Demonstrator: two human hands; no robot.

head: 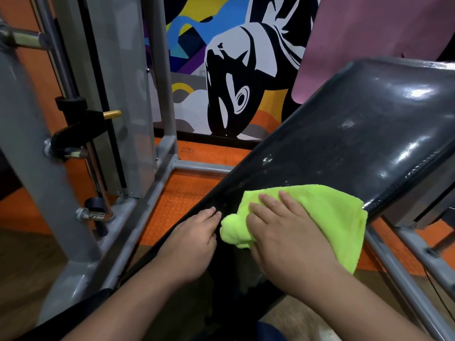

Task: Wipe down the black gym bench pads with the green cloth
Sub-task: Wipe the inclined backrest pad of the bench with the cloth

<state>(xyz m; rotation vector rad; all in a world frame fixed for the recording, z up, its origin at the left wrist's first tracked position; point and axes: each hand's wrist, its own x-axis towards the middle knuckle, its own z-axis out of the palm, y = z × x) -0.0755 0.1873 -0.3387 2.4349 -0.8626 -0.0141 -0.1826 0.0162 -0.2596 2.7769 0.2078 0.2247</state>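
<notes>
Right hand [283, 232] pressing flat on green cloth [327, 217]; unwiped bench pad [357, 134] running up-right from cloth; left hand [194, 239] flat, empty, bracing beside cloth.

This is a gym. A grey steel machine frame [73, 134] fills the left side, with a chrome guide rod, a black hook catch [73, 134] and a brass-tipped pin [112, 114]. A glossy black padded bench pad [357, 134] slants across the right on grey legs. Orange studded rubber flooring [177, 193] lies under the frame's base rails, and the far wall carries a bright painted mural [234, 70], beside a mauve panel [369, 33] at the upper right corner.
</notes>
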